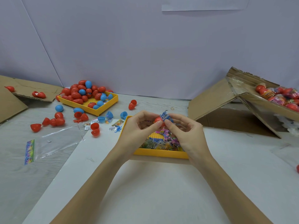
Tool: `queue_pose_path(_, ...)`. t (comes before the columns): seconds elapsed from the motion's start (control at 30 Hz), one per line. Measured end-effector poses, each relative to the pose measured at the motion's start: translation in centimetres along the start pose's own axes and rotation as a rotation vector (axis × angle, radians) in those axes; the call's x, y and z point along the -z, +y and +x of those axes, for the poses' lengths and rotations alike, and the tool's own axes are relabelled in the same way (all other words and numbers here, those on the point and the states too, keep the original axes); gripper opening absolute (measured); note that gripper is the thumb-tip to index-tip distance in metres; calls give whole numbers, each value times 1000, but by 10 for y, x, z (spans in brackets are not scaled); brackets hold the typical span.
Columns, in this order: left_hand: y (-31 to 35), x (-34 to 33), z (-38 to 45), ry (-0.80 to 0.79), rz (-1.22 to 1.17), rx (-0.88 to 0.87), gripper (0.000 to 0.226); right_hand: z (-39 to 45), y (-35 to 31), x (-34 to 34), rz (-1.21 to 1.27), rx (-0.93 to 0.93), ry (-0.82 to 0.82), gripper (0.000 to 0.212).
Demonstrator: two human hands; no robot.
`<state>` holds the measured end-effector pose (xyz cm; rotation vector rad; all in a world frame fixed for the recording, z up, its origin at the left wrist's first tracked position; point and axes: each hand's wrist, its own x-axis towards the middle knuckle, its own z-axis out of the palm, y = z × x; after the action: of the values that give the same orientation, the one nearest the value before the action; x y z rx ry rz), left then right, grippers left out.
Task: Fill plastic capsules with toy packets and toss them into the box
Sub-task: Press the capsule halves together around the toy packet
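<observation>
Left hand [137,125] grips 1 red capsule [158,121]; right hand [184,131] pinches 1 blue packet [167,118] above 1 yellow tray [161,153].

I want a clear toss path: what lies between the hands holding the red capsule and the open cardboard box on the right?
In the head view, only the box's folded-out cardboard flap lies between the hands' red plastic capsule and the cardboard box.

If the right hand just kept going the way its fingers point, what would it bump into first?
The right hand, pinching a blue toy packet, points up and left at the red capsule in the left hand. It would likely meet that capsule almost at once; depth is hard to judge.
</observation>
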<state>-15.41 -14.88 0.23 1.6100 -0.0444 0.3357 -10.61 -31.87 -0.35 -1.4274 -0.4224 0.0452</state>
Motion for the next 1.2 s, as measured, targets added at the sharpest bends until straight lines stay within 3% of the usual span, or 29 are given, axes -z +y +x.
queue_pose_path(0.7,4,0,0,23,-61,6,22,-1,-4,-4,-26,29,-42,20)
queue_pose_path(0.93,0,0,1,40,-77,46,20,2,1,0,-26,-23,61,12)
queue_pose_path(1.2,2,-1,-1,11,15,-3,20,3,3,1,-337,44,-96,14)
